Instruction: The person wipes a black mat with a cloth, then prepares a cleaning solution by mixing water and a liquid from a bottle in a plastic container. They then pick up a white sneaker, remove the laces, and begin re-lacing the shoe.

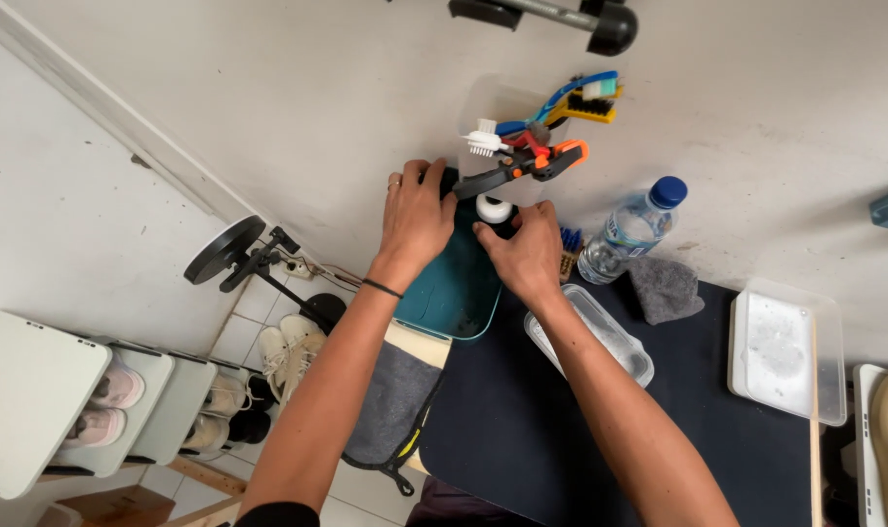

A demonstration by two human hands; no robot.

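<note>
Hands, left [417, 215] and right [527, 252], grip a white bottle [493, 209].

Clear plastic water bottle [631, 227] with blue cap and pale label lying right of centre, small white round container [493, 208] sitting at centre

You had a small white bottle [493, 208] with a dark cap standing upright at the far end of the teal tub [454, 293], between your hands.

Teal tray [454, 293] far end hidden under both hands, white tub [493, 208] partly covered, right-edge containers [878, 439] cut off
</note>
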